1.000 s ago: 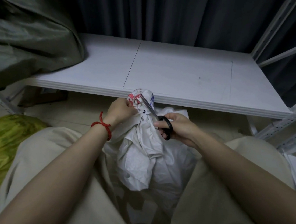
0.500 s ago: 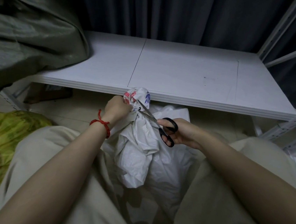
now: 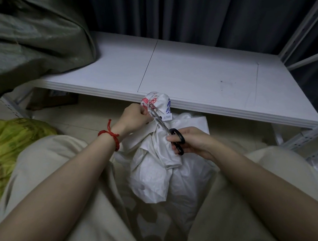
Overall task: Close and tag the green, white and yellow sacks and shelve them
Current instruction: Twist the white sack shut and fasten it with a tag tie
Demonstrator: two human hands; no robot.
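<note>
My left hand (image 3: 134,117) still clenches the white sack (image 3: 159,171) neck at its 12 o'clock. My right hand (image 3: 193,142) grips the scissors (image 3: 165,128), blades barely shifted there.

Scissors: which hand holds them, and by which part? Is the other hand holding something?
The right hand holds the scissors by the black handles. The left hand grips at the white sack's tied neck.
</note>
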